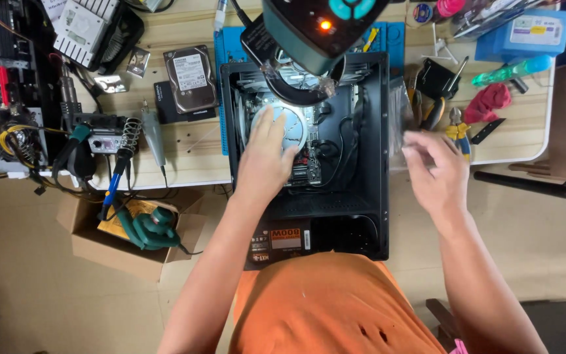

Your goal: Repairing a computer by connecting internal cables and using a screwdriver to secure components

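An open black computer case (376,151) lies flat on the wooden workbench, with a motherboard and a round silver cooler fan (293,121) inside. My left hand (264,160) rests flat on the fan, fingers spread. My right hand (435,172) hovers just outside the case's right wall, fingers loosely curled and blurred; I cannot tell whether it pinches something small. A power supply (283,241) sits at the case's near end.
A hard drive (191,77) lies left of the case. Pliers (456,130), a red cloth (489,101) and a green screwdriver (512,69) lie to the right. A soldering station (103,137) stands at the left. A cardboard box (126,239) sits on the floor.
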